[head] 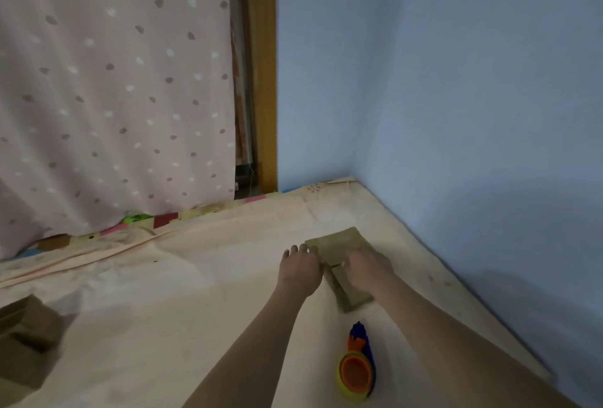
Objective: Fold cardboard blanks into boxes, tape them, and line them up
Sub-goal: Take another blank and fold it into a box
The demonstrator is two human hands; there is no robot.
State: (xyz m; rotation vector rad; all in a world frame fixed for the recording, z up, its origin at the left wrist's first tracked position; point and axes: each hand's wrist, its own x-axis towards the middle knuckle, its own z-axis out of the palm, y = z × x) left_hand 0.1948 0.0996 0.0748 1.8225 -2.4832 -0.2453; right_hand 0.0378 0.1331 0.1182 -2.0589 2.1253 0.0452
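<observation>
A stack of flat brown cardboard blanks [342, 244] lies on the peach sheet near the blue wall. My left hand [301, 269] is at the stack's left edge, fingers curled against the cardboard. My right hand [367, 269] lies on top of the stack, covering its middle; its fingertips are hidden. A tape dispenser [357, 365] with an orange and yellow roll and a blue handle lies on the sheet nearer to me, between my forearms. Folded cardboard boxes [26, 342] sit blurred at the far left edge.
The peach bedsheet [195, 277] covers the whole work surface. A blue wall [456, 114] runs close along the right side. A pink dotted curtain [114, 97] and a wooden frame [266, 81] stand at the back.
</observation>
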